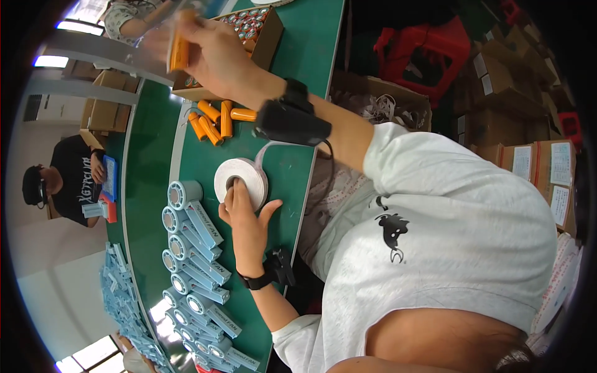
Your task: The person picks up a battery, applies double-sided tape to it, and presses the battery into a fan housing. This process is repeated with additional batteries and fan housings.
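Two hands are working well apart over the green table (292, 171). The right hand (219, 55) is gripping an orange cell (180, 50) near the box (271, 40); motion blur is covering its fingertips, so whether anything else is being pinched there cannot be told. The left hand (250, 235) is resting at the white roll (224, 172), its fingers dipping into the core and its thumb sticking out wide, while a strip (266, 151) is trailing from the roll toward the right forearm. More orange cells (226, 119) are lying between roll and box, and blue fans (179, 247) are lining the table beyond the left hand. By this pose, the step in hand is probably handling one cell while steadying the roll; the next move is likely calling for a firm, controlled hold on that cell.
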`<state>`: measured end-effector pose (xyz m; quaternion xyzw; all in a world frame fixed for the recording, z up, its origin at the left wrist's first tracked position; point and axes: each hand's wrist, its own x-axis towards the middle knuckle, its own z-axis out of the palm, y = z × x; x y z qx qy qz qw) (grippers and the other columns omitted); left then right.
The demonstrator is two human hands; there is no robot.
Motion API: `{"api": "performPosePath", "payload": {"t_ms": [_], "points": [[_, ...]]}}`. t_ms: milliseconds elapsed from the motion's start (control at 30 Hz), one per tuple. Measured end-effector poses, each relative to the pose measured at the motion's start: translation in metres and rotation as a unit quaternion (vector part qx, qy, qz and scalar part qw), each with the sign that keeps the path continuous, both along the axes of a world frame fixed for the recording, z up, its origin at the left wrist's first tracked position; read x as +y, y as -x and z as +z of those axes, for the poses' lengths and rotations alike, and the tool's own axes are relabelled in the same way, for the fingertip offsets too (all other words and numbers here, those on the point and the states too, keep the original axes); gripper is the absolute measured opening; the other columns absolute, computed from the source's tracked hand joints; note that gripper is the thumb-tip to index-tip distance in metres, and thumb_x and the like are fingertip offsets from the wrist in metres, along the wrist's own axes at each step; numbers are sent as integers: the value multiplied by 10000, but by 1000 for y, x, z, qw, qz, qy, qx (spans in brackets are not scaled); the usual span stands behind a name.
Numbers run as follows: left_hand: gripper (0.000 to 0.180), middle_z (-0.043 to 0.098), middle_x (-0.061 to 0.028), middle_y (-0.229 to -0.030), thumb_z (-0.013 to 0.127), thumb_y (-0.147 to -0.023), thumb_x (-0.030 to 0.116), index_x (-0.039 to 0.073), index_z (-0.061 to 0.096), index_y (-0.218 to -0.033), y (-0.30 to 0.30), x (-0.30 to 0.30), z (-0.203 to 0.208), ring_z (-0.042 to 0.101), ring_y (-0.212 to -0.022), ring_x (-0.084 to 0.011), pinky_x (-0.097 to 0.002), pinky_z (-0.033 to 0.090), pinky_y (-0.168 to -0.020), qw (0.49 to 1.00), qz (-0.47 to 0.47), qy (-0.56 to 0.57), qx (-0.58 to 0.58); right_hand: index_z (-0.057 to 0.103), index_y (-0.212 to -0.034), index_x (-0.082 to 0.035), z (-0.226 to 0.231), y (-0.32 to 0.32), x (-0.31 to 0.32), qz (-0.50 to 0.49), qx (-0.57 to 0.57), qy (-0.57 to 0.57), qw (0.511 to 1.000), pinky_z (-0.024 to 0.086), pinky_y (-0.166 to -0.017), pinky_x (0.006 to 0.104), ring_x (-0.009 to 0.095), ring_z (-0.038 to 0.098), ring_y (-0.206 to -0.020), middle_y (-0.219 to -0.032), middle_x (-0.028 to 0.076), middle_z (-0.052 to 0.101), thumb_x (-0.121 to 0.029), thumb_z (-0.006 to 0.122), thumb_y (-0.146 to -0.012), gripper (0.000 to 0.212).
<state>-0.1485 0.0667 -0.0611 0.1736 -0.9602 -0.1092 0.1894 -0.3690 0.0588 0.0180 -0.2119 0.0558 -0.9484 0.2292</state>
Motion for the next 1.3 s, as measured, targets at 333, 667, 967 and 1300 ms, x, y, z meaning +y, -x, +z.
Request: {"api": "performPosePath", "payload": {"t_ms": [333,667,967,1300], "points": [[338,511,-186,-1156,623,-759,72,11,549,-1084,-8,-107,70,500,-1040,-320,-357,442,-815,988,-38,136,-67,547,-1033,-5,-56,-17,38,218,320,-76,919,431,-897,322,214,569,-911,-1014,90,575,-59,537,-816,224],[362,448,-132,-1245,711,-617,53,32,616,-966,-35,-95,56,366,-1189,-321,-364,384,-911,991,2,-74,-108,612,-907,-40,-51,-50,65,114,489,-300,811,470,-692,243,104,532,-726,-724,19,548,5,643,-688,226],[246,432,-102,-1267,683,-622,5,5,612,-858,-34,-98,45,328,-1217,-348,-369,385,-914,979,-100,62,-168,570,-863,-28,-46,-104,50,69,542,-359,757,456,-617,287,168,530,-669,-745,81,546,-13,659,-656,226],[155,559,-99,-1068,566,-730,-47,-25,523,-877,-35,-108,36,451,-1077,-237,-321,377,-880,959,-87,-269,14,527,-768,-34,-63,-119,38,-79,739,-375,555,450,-595,365,271,572,-694,-691,94,525,-58,569,-732,60]]}}
